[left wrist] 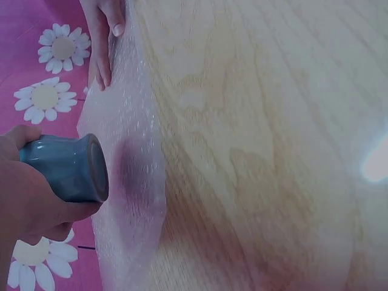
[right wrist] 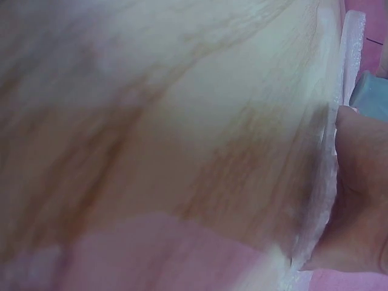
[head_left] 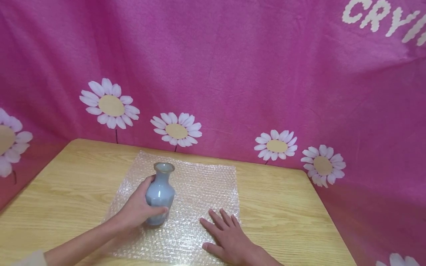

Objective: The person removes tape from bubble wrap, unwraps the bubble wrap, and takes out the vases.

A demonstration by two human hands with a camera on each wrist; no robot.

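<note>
A glossy blue-grey vase point(head_left: 160, 194) with a brown rim is gripped around its body by my left hand point(head_left: 134, 208), fingers on its far side and thumb across the front. In the left wrist view the base of the vase point(left wrist: 66, 167) is apart from the sheet, with a shadow below it. Under it a sheet of clear bubble wrap point(head_left: 196, 184) lies spread on the table. My right hand point(head_left: 229, 236) rests on the wrap's right part, fingers straight and spread. In the right wrist view that hand point(right wrist: 364, 188) stands at the wrap's edge, its fingertips hidden.
The light wooden table point(head_left: 276, 207) extends on both sides of the wrap. Behind it and at its sides hangs a pink cloth point(head_left: 226, 74) printed with white daisies and some letters. The table's back edge meets this cloth.
</note>
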